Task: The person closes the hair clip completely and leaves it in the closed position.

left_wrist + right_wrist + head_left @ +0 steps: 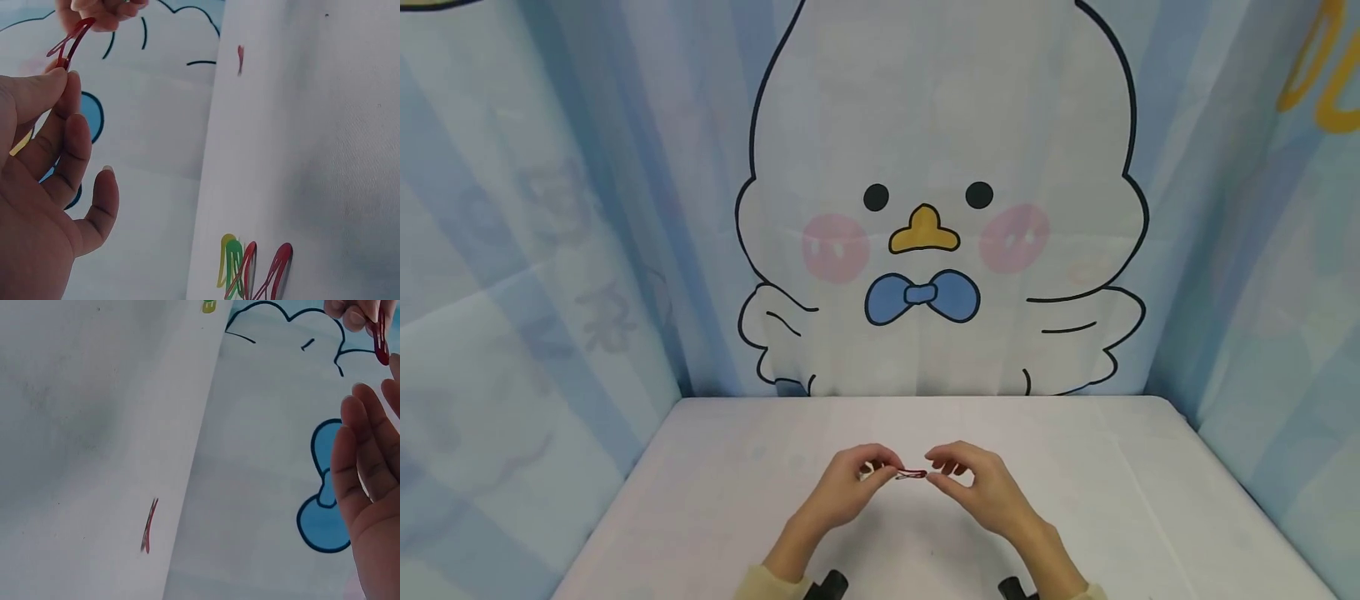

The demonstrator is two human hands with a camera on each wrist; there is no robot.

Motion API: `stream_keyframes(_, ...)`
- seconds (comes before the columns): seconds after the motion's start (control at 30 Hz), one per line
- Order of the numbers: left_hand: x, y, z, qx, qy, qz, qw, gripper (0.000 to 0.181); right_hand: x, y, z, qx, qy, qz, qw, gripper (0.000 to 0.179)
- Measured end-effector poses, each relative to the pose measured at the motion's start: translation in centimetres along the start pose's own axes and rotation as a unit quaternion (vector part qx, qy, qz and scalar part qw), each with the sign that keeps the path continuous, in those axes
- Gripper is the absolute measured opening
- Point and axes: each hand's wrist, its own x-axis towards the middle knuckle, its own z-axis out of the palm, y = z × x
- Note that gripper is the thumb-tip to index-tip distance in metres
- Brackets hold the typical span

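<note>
A dark red snap hair clip (912,473) is pinched between the thumb and fingertips of my left hand (856,483), above the white table. Its prongs stand apart, as the left wrist view shows of the clip (78,39). My right hand (981,485) is just to the right, its thumb tip close by the rounded end of the clip. Nothing is gripped by the right hand (375,462) in the right wrist view; several of its fingers extend loosely. The other fingers of the left hand (47,144) are slightly bent and spread.
On the table (1075,467) lie a yellow clip (226,250), a green clip (234,256), a red clip (251,253) and a dark red clip (282,259). Another red clip (149,528) lies apart. A printed curtain (925,108) hangs behind the table.
</note>
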Motion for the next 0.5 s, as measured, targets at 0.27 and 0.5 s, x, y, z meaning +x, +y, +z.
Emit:
stream_keyframes(0.27,-0.5,-0.1,0.4,-0.021,0.016,0.01,0.9996,0.008,-0.1,-0.3,0.9,0.057,-0.01,-0.009,0.9983,0.011)
stream_keyframes(0.5,-0.8,-0.2,1.1,-0.038,0.018,0.007,0.9991,0.009,-0.3,-0.3,1.3,0.064,0.006,-0.024,0.9977,0.01)
